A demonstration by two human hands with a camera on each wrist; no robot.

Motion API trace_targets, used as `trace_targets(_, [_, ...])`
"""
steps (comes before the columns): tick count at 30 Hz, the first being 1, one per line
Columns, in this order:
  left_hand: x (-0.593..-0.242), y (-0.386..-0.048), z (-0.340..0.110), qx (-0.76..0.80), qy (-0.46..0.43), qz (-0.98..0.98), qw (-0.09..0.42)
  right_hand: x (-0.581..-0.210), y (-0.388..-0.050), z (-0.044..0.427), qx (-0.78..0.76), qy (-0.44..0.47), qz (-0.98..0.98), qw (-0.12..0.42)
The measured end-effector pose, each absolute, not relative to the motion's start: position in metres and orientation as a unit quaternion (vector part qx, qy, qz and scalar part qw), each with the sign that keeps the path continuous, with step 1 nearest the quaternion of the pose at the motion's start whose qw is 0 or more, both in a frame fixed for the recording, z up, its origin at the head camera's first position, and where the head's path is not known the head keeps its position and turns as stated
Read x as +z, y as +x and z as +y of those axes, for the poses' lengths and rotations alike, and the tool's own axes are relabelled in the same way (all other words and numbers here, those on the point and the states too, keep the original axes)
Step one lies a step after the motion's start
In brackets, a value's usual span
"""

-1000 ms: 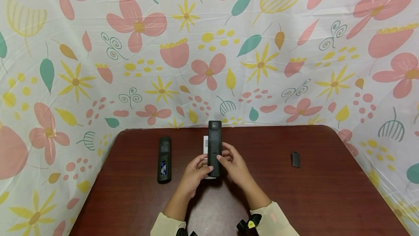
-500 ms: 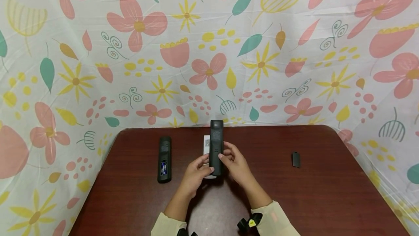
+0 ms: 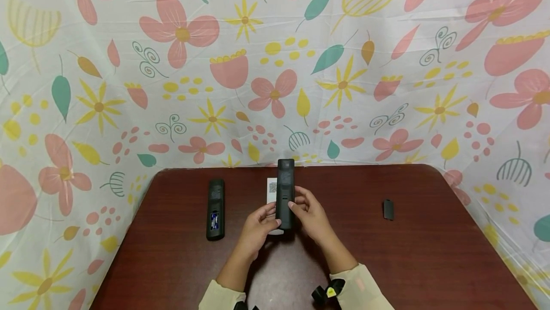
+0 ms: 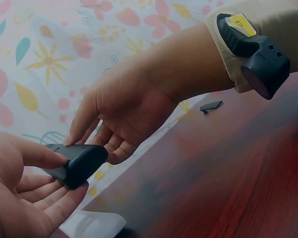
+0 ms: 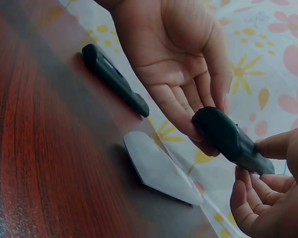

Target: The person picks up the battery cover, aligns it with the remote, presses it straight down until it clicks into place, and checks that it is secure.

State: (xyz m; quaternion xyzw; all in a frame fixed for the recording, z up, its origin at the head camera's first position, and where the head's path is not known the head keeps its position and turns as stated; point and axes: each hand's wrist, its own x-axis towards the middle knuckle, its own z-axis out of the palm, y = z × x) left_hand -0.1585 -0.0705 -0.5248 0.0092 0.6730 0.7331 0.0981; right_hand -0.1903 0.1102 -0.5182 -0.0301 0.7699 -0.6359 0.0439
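Observation:
A black remote control (image 3: 285, 183) is held back side up by both hands above the table. My left hand (image 3: 254, 234) pinches its near end, thumb on the back and fingers underneath, as the left wrist view shows. My right hand (image 3: 313, 218) grips the right side, its thumb on the back near a small latch notch. Below the remote lies a white, slim object (image 3: 271, 187) with a QR-code label, partly hidden by the remote and left hand. In the right wrist view the white object (image 5: 156, 166) rests apart from the held remote (image 5: 228, 136).
Another black remote (image 3: 216, 193) lies at the left, its battery bay uncovered with blue batteries (image 3: 215, 221) inside. A small black battery cover (image 3: 388, 209) lies at the right of the brown table (image 3: 429, 252). A flowered cloth (image 3: 275, 37) hangs behind.
The held remote has shifted slightly to the right, showing more of the white object. Both hands keep their hold on it, and the other things stay in place.

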Motion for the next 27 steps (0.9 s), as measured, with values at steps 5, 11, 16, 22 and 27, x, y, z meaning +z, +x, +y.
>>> trace_targets(5, [-0.526,-0.157,-0.068,0.734,0.002,0.673,0.090,-0.514,-0.189,0.111,-0.640,-0.026,0.767,0.048])
trace_targets(11, [-0.529,-0.157,-0.064,0.726,-0.004,0.683,0.082,-0.518,-0.190,0.112,-0.639,-0.018,0.767,0.051])
trace_targets(16, [-0.528,-0.155,-0.063,0.721,-0.001,0.688,0.083,-0.520,-0.191,0.114,-0.635,-0.014,0.771,0.051])
trace_targets(22, [-0.526,-0.154,-0.061,0.714,0.000,0.695,0.085,-0.521,-0.195,0.116,-0.631,-0.006,0.774,0.056])
trace_targets(27, [-0.526,-0.153,-0.059,0.707,-0.001,0.702,0.087,-0.523,-0.196,0.118,-0.622,-0.004,0.781,0.055])
